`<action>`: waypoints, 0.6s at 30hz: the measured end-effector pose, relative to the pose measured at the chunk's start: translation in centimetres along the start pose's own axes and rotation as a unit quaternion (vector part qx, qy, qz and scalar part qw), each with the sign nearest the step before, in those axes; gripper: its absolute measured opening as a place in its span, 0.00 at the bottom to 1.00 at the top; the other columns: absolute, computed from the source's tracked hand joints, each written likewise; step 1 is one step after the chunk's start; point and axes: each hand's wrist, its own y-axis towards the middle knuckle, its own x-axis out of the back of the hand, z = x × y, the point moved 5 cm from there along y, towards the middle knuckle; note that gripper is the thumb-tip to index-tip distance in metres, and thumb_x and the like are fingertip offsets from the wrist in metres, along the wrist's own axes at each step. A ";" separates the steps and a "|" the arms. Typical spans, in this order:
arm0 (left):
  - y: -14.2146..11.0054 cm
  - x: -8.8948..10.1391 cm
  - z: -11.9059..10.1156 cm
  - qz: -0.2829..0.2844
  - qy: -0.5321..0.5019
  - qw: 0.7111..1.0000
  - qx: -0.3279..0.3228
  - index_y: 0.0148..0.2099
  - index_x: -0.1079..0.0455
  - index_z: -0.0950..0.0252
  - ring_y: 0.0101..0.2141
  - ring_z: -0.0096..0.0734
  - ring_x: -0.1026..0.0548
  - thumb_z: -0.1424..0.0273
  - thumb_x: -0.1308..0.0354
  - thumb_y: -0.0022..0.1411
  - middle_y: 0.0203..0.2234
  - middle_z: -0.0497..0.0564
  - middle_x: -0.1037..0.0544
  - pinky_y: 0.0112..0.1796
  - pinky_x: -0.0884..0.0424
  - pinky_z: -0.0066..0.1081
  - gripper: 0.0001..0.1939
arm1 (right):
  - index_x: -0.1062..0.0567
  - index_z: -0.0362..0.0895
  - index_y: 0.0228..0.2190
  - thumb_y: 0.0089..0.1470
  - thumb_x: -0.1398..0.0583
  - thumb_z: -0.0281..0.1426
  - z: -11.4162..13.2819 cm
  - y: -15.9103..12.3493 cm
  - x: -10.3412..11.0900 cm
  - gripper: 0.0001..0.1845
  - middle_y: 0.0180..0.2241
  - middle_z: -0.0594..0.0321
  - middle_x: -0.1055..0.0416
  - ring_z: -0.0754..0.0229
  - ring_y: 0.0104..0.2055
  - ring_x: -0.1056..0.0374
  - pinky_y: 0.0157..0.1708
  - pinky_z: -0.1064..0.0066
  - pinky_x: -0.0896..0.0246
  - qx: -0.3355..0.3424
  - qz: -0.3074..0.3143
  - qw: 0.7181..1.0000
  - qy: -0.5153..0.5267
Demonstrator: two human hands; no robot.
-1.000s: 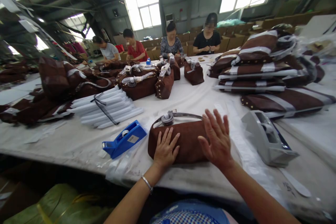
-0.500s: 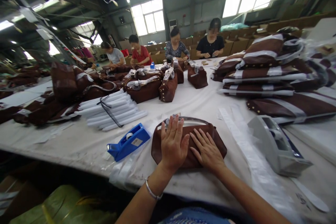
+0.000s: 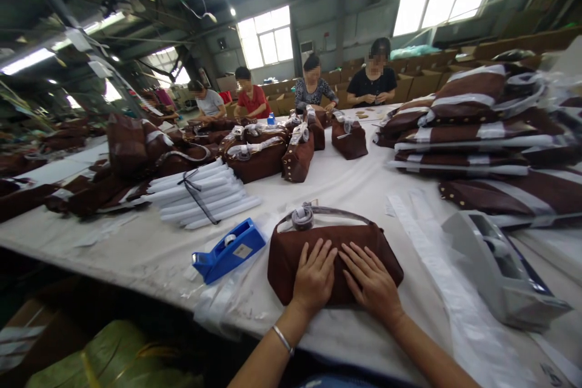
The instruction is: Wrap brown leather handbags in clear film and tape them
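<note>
A brown handbag (image 3: 291, 254) lies on the white-covered table in front of me, its wrapped strap (image 3: 336, 212) arching along the far edge. A small coil in clear wrap (image 3: 302, 217) sits at the strap's left end. My left hand (image 3: 314, 273) rests flat on the bag's near face, fingers stretched out. Beside it my right hand (image 3: 370, 276) also lies flat on the bag, fingers spread. The two hands are close together but apart, and neither grips anything. Left of the bag stands a blue tape dispenser (image 3: 231, 248).
A grey tape dispenser (image 3: 500, 273) stands at the right, below stacked brown bags (image 3: 473, 130). Tied white rolls (image 3: 204, 194) lie at the left. More brown handbags (image 3: 259, 154) stand farther back. Several people (image 3: 373, 76) work across the table (image 3: 336, 179).
My left hand, earlier raised over the bag with its fingers up, has come down flat on it, uncovering the coil. My right hand stays on the bag. The view has shifted slightly.
</note>
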 end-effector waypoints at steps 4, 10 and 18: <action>-3.1 0.8 -1.0 0.025 0.005 1.000 0.006 0.72 0.53 0.55 0.69 0.47 0.51 0.58 0.48 0.69 0.70 0.50 0.51 0.64 0.45 0.57 0.33 | 0.49 0.52 0.68 0.63 0.46 0.29 0.2 -2.4 0.4 0.36 0.62 0.64 0.35 0.50 0.64 0.39 0.60 0.51 0.40 0.010 -0.017 1.000 0.024; -4.7 1.0 -1.1 0.042 -0.002 0.999 0.014 0.73 0.59 0.54 0.69 0.48 0.55 0.55 0.47 0.67 0.71 0.50 0.56 0.62 0.42 0.58 0.39 | 0.41 0.58 0.65 0.62 0.45 0.33 0.9 -1.7 2.1 0.31 0.56 0.66 0.28 0.48 0.54 0.28 0.49 0.52 0.28 0.015 -0.067 0.991 0.111; -4.8 0.3 -0.3 0.037 -0.048 0.998 0.011 0.73 0.61 0.54 0.69 0.49 0.54 0.53 0.50 0.68 0.70 0.51 0.55 0.62 0.42 0.60 0.39 | 0.32 0.50 0.60 0.65 0.46 0.37 5.0 18.3 -3.7 0.24 0.55 0.57 0.27 0.51 0.55 0.29 0.53 0.59 0.31 0.021 0.095 0.971 0.217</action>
